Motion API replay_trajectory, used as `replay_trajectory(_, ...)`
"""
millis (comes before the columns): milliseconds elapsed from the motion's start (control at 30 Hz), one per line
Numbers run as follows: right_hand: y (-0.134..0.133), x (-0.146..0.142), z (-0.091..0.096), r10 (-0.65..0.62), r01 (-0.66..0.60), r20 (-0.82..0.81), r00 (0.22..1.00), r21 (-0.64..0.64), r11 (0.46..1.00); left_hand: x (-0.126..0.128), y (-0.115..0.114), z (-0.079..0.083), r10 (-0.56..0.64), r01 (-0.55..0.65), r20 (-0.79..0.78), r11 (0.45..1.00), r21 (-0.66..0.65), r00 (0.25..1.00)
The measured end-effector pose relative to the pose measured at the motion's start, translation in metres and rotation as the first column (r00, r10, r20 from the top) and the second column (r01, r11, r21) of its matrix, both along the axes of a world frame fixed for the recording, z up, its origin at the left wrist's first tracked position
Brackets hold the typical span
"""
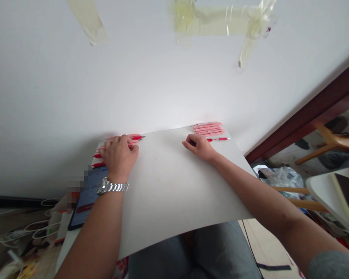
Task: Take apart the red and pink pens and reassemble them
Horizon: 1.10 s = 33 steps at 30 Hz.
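At the table's far left, my left hand (pixel 119 157), with a silver watch on its wrist, is curled down over a group of red and pink pens. A pink pen-like stick (pixel 131 145) shows between its thumb and index finger; its rest is hidden. Just beyond the fingers lies a red pen (pixel 138 138) with a dark tip. My right hand (pixel 199 146) is curled closed near the far right, nothing visible in it. Beside its knuckles a red pen (pixel 222 138) lies flat, one end hidden by the hand. Behind that is a bundle of pink sticks (pixel 208 128).
The white tabletop (pixel 168 186) meets a taped white wall (pixel 151 77) at its far edge. A phone (pixel 85 199) lies at the left edge by my forearm. To the right are a white chair-like seat (pixel 322 184) and plastic bags (pixel 285 176); cables (pixel 31 228) lie at lower left.
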State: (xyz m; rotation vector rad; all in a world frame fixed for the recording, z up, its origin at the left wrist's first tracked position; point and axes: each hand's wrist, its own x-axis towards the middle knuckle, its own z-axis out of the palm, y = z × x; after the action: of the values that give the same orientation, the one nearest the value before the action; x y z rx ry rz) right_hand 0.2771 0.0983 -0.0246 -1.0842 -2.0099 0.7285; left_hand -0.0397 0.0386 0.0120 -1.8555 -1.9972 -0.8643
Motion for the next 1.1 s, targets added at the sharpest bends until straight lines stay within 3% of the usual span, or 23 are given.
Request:
replay_trajectory(300, 0.000, 0.000, 0.000, -0.003, 0.003, -0.005, 1.000, -0.006, 1.000, -0.002, 0.000, 0.001, 0.042, -0.044, -0.030, 0.998, -0.045, 0.999)
replay_trajectory(667, -0.001, 0.000, 0.001, 0.004, -0.004, -0.014, 1.000, -0.002, 1.000, 0.003, 0.001, 0.008, -0.095, 0.084, 0.074, 0.987, 0.134, 0.993)
replay_trajectory(900, 0.000, 0.000, 0.001, 0.004, -0.005, -0.022, 1.000, -0.010, 1.000, 0.017, -0.003, 0.010, -0.233, 0.157, 0.267, 0.948, 0.278, 0.935)
replay_trajectory(1100, 0.000, 0.000, 0.000, 0.001, -0.001, -0.028, 1.000, -0.002, 1.000, 0.026, -0.006, 0.012, -0.230, 0.077, 0.367, 0.919, 0.387, 0.901)
